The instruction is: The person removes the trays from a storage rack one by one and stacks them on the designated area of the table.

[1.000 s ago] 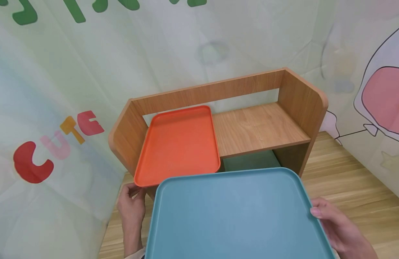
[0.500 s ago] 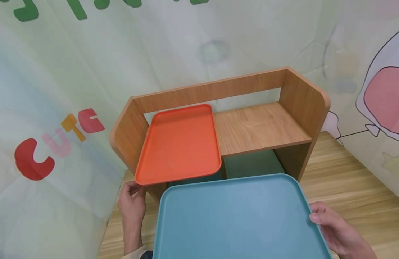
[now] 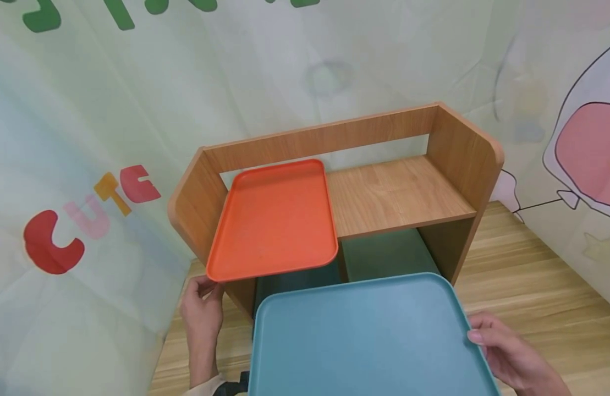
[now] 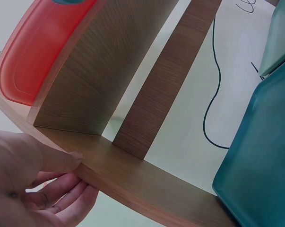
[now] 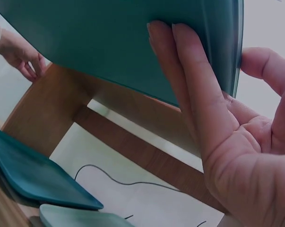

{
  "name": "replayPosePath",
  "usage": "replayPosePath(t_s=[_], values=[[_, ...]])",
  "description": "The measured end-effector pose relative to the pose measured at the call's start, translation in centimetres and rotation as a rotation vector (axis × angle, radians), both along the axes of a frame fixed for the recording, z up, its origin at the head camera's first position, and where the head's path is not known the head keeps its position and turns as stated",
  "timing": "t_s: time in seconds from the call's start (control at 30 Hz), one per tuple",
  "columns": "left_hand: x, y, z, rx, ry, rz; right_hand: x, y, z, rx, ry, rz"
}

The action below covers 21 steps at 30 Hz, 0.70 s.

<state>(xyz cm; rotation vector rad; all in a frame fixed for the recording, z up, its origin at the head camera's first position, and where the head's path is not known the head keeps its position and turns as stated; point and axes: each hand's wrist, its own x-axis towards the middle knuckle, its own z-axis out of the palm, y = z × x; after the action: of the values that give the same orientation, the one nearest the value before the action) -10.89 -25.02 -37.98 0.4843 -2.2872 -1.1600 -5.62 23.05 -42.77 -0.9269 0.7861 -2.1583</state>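
Note:
My right hand (image 3: 515,349) holds a blue tray (image 3: 364,335) by its right rim, in front of the shelf. In the right wrist view the fingers (image 5: 194,80) lie flat under the tray's underside and the thumb is at its rim. With thumb and fingers, my left hand (image 4: 52,179) grips the front edge of the small wooden shelf's left side panel (image 4: 118,179). An orange tray (image 3: 275,220) lies on the left half of the upper board, its front edge jutting out just above that hand in the head view.
The upper board's right half (image 3: 399,192) shows bare wood. Beneath it, a dark teal tray (image 4: 260,156) lies at left and a green tray (image 3: 389,256) at right. The shelf stands on a wood-grain surface (image 3: 542,275), before a printed cloth backdrop (image 3: 384,55).
The blue tray has come back toward me and slightly down with my right hand, showing more of the lower compartments. My left hand keeps its place on the side panel.

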Motion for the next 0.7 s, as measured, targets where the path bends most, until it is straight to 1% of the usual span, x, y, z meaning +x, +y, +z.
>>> replayPosePath(t_s=[0.13,0.33,0.43,0.7], values=[[0.0,0.0,-0.1,-0.012,0.013,0.002,-0.1,0.1,-0.6,0.013,-0.003,0.003],[-0.1,0.0,-0.3,-0.013,0.007,0.002,-0.3,0.3,-1.4,0.021,-0.013,0.015],[-0.1,0.0,-0.3,-0.009,0.000,0.003,-0.4,0.5,-1.5,0.037,-0.053,0.043],[0.0,0.0,-0.4,-0.006,0.005,-0.003,-0.5,0.8,-2.1,0.089,-0.087,0.062]])
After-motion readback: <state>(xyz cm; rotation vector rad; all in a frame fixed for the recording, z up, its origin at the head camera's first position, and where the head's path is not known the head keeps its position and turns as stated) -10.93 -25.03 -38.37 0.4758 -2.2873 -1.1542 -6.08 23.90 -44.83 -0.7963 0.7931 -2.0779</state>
